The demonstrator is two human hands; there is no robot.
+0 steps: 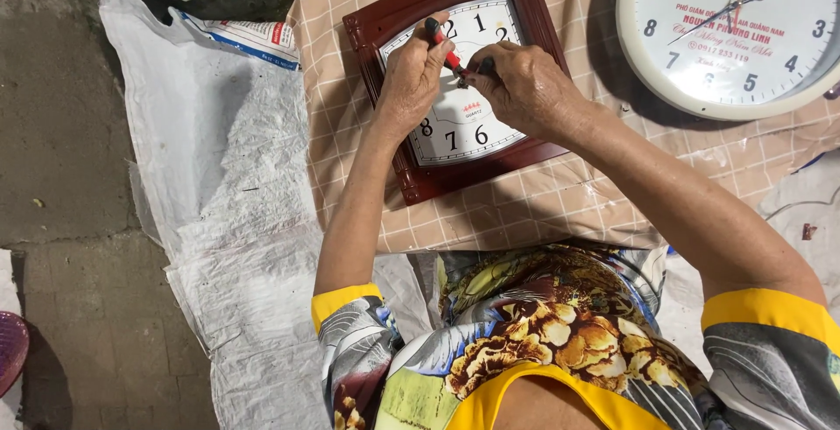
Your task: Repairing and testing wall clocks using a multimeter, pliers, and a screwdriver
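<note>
Square wall clock with dark red-brown wooden frame and white dial is laid face up on a beige checked cloth, tilted, centre of the scene. A thin tool with red and black handle is held over the dial centre; tip sits at the hand hub, which is hidden by fingers.

Left hand: grip closed around the tool handle. Right hand: fingertips pinched narrow on something small and dark at the hub; what exactly cannot be told.

Progress, as judged: dial is exposed, no front cover is seen on it, hands are not visible on the face, so work at the hub looks mid-way, with closing up left.

Far right: round white plastic wall clock, hands fitted, untouched. Left: crinkled white woven sheet spread on grey concrete floor.
</note>
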